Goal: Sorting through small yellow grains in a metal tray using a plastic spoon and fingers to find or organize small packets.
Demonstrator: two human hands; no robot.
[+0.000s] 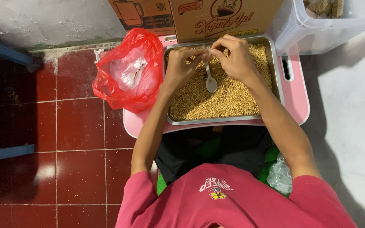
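A spoon (210,80) is standing nearly upright over the grain (229,99), its long axis running up and down the picture, bowl pointing toward the person and handle rising to the fingertips. The right hand (235,57) is pinching the handle's top; the left hand (181,63) is curling its fingers against it, perhaps on something small, though I cannot tell. The grain is filling a metal tray (275,76) sitting on a pink table (298,101). A red bag (127,71) is lying just left of the tray.

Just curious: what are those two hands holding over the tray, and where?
Both hands, left and right, pinch something small between them; what it is cannot be told. The spoon lies unheld.
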